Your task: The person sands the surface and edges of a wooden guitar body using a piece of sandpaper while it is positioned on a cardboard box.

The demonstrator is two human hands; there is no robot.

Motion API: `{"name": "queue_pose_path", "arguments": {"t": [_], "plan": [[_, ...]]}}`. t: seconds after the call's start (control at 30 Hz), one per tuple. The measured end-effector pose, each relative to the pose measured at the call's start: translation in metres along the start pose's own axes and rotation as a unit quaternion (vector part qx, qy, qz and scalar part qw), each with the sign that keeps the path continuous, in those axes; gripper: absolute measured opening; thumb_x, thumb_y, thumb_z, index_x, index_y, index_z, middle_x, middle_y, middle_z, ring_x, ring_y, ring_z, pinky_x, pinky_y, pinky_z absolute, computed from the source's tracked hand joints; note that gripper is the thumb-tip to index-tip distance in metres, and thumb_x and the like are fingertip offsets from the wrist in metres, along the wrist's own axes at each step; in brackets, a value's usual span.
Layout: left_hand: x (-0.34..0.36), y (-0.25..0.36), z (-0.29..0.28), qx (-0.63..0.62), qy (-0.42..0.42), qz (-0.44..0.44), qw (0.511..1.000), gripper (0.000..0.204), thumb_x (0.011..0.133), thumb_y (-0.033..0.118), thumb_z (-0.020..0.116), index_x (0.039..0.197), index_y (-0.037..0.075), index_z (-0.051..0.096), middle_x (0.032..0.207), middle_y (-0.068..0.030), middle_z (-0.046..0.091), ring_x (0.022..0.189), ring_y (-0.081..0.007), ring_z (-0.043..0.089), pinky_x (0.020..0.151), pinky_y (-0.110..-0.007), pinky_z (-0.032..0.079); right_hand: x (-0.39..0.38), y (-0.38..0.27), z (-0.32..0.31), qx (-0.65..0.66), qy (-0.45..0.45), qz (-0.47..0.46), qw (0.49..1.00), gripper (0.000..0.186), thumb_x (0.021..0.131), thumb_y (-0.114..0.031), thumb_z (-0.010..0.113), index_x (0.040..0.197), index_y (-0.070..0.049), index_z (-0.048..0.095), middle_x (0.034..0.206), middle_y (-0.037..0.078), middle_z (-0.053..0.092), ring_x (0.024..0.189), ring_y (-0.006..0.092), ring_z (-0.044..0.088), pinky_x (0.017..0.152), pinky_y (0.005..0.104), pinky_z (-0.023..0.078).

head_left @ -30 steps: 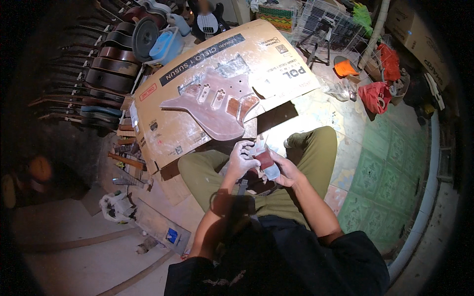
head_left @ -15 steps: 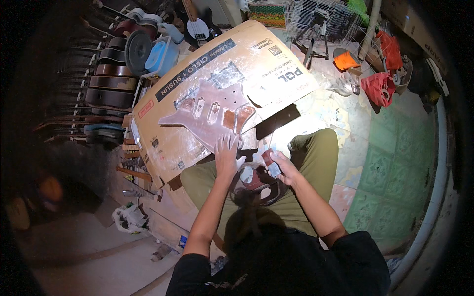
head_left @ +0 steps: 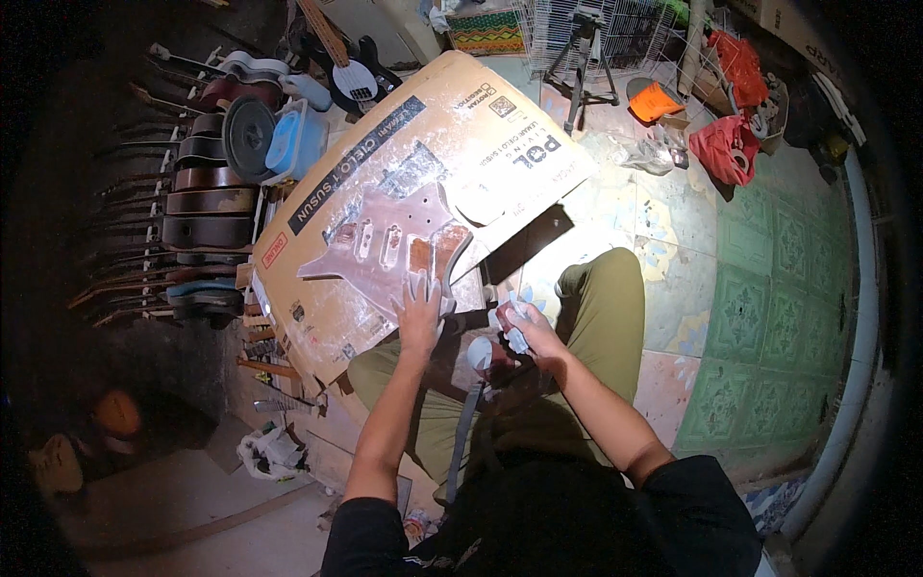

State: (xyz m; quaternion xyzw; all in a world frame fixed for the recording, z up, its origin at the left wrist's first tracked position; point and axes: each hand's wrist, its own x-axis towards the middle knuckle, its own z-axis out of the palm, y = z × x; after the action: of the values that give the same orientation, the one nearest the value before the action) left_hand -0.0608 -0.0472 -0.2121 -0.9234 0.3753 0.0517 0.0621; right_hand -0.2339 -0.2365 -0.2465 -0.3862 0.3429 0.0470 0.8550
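Note:
A pale, dusty electric guitar body [head_left: 370, 252] with carved cavities lies on a large cardboard sheet [head_left: 519, 135] in front of me. My left hand [head_left: 420, 319] rests on its lower edge, fingers spread and stretched out. My right hand [head_left: 529, 337], just right of the body's lower end, grips a small red-brown sanding sheet [head_left: 507, 314] with something pale bluish with it. A round dark object with a pale patch [head_left: 490, 356] lies between my legs, partly hidden in shadow.
Stacked guitars [head_left: 207, 231] stand at left beside a blue plastic tub [head_left: 288, 144]. A dark guitar [head_left: 358, 77], wire cage [head_left: 625, 38] and tripod [head_left: 577, 91] are at the back. A red bag [head_left: 721, 154] lies right, near green floor tiles [head_left: 769, 356].
My left hand has left the sanding sheet and reached forward onto the guitar body, spreading its fingers. My right hand has kept the sheet, shifting slightly left. The view has also shifted.

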Motion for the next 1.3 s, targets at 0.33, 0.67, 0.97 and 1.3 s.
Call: {"name": "queue_pose_path", "arguments": {"t": [0.33, 0.67, 0.97, 1.3], "plan": [[0.011, -0.101, -0.125, -0.177, 0.335, 0.063, 0.923, 0.074, 0.066, 0.003, 0.081, 0.136, 0.002, 0.058, 0.126, -0.0227, 0.065, 0.118, -0.0438, 0.061, 0.103, -0.050, 0.048, -0.016, -0.022, 0.014, -0.044, -0.023, 0.049, 0.998, 0.038, 0.103, -0.033, 0.066, 0.132, -0.012, 0.052, 0.102, 0.004, 0.066, 0.079, 0.0148, 0.064, 0.061, 0.0292, 0.053], [0.001, -0.127, -0.199, -0.276, 0.330, 0.008, 0.903, 0.061, 0.076, 0.007, 0.080, 0.133, -0.001, 0.060, 0.121, -0.0247, 0.067, 0.113, -0.0444, 0.063, 0.099, -0.047, 0.050, -0.038, -0.056, 0.012, -0.115, 0.008, -0.069, 0.991, 0.041, 0.101, -0.034, 0.068, 0.133, -0.011, 0.058, 0.105, 0.006, 0.068, 0.089, 0.0154, 0.066, 0.068, 0.0316, 0.057], [0.004, -0.102, -0.210, -0.251, 0.342, 0.016, 0.906, 0.062, 0.077, 0.018, 0.087, 0.133, 0.004, 0.064, 0.119, -0.0210, 0.070, 0.111, -0.0392, 0.067, 0.097, -0.044, 0.052, -0.033, -0.145, 0.071, -0.165, 0.070, -0.238, 0.955, 0.041, 0.100, -0.027, 0.071, 0.131, -0.006, 0.054, 0.089, 0.003, 0.063, 0.067, 0.0091, 0.056, 0.054, 0.0266, 0.049], [-0.026, -0.100, -0.214, -0.315, 0.306, 0.000, 0.898, 0.066, 0.076, 0.019, 0.087, 0.136, 0.008, 0.063, 0.120, -0.0191, 0.069, 0.111, -0.0391, 0.066, 0.093, -0.044, 0.053, -0.057, -0.192, 0.126, -0.033, -0.078, -0.143, 0.986, 0.047, 0.094, -0.016, 0.072, 0.135, -0.006, 0.052, 0.109, 0.011, 0.067, 0.086, 0.0197, 0.069, 0.069, 0.0325, 0.061]]}}
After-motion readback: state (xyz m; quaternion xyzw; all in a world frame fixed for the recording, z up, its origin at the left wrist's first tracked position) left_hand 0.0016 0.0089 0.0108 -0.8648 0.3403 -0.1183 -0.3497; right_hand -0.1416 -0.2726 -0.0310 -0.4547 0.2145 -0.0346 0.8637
